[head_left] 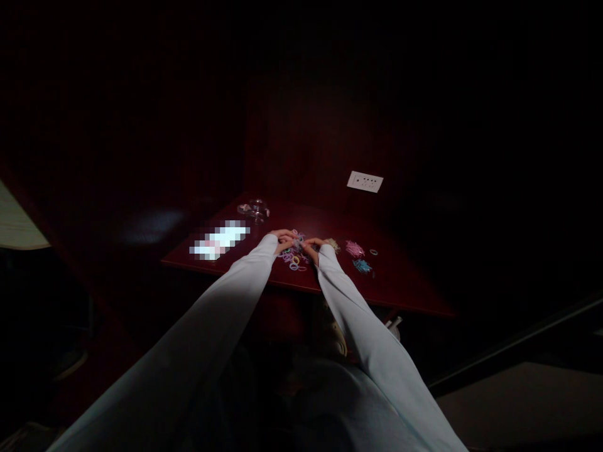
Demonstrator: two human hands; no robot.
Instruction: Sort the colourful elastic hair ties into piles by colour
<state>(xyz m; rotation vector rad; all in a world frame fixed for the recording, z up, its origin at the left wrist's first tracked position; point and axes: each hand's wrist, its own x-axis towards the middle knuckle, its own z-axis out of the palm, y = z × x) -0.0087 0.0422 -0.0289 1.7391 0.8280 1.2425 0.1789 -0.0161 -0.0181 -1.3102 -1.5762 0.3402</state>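
My left hand (284, 240) and my right hand (313, 248) meet over a loose heap of small coloured bands (294, 259) on the dark red table (301, 280). Both sets of fingers are bent around something greyish among the bands, too small to make out. Just right of my right hand lies a pale yellow bunch (332, 245), partly hidden by the sleeve. Farther right are a pink bunch (355, 248) and a blue bunch (362, 266), with a single pale ring (374, 252) beside them.
A lit, blurred screen (220, 241) lies at the table's left. Behind it stands a clear container (257, 210) with small pink things beside it. A white socket plate (365, 181) is on the back panel. Dark panels flank the table.
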